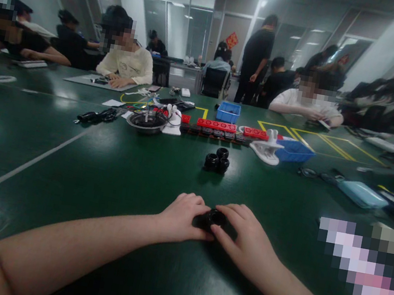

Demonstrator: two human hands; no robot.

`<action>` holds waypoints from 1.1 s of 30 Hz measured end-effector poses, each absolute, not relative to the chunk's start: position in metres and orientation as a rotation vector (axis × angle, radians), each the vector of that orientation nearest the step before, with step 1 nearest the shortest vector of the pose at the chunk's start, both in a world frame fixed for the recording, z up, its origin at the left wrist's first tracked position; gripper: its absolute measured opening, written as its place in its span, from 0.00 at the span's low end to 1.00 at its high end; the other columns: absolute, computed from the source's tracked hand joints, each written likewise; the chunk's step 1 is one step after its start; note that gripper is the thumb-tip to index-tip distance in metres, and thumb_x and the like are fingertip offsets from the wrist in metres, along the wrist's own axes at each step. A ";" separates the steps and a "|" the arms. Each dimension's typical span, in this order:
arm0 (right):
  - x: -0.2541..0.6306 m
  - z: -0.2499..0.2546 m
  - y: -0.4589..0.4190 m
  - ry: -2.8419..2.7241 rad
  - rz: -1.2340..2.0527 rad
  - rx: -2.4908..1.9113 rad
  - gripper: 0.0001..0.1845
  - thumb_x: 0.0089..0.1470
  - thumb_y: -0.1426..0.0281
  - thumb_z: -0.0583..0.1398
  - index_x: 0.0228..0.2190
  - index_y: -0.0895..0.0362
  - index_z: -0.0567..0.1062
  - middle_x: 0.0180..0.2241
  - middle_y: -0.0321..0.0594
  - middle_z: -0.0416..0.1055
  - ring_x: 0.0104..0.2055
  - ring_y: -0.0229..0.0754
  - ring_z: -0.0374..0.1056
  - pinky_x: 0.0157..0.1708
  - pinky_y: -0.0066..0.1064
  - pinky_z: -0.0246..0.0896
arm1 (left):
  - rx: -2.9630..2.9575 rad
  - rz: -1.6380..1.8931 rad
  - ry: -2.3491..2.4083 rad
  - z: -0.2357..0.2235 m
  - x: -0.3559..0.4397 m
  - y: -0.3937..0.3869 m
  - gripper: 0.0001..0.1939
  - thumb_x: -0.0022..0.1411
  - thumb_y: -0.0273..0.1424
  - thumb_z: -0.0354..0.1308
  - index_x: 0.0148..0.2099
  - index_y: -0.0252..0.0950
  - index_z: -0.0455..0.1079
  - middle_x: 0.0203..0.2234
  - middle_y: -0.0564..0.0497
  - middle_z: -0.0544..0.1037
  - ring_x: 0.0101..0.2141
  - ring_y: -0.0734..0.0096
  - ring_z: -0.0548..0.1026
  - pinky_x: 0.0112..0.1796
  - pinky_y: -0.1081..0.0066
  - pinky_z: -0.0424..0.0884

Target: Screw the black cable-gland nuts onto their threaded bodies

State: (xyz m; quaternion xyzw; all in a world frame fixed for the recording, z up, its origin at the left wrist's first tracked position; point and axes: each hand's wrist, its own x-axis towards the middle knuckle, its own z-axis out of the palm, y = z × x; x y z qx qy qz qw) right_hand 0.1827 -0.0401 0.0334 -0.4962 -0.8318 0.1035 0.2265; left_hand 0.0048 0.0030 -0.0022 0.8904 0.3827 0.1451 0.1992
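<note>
Close in front of me, a black hollow round part is at the table surface, its dark opening facing up. My right hand grips it from the right, thumb on the near side and fingers on the far side. From the left, my left hand closes around the dark piece, with its thumb along the near edge. Whether this is one piece or two is partly hidden by my fingers. Beyond my hands, several similar glossy black ring-shaped parts stand in a tight cluster on the green table.
Across the table runs a row of red blocks, with a white clamp stand and blue bins nearby. A metal bowl and black cables lie to the left. A light-blue pouch is at right. Several people sit opposite.
</note>
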 end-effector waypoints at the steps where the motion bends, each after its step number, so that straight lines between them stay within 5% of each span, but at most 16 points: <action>1: 0.183 0.034 -0.040 -2.293 0.287 -1.370 0.14 0.50 0.69 0.57 0.40 0.61 0.71 0.37 0.47 0.70 0.39 0.45 0.64 0.39 0.41 0.63 | 2.492 0.403 1.064 -0.002 0.005 0.003 0.21 0.50 0.48 0.58 0.39 0.38 0.68 0.33 0.52 0.68 0.36 0.66 0.64 0.37 0.67 0.60; 33: 0.182 0.035 -0.042 -2.280 0.296 -1.363 0.14 0.49 0.70 0.57 0.40 0.60 0.71 0.37 0.47 0.70 0.39 0.45 0.65 0.39 0.41 0.64 | 2.542 0.382 1.055 -0.004 0.004 0.004 0.21 0.52 0.50 0.55 0.40 0.39 0.67 0.32 0.52 0.68 0.35 0.65 0.64 0.37 0.67 0.60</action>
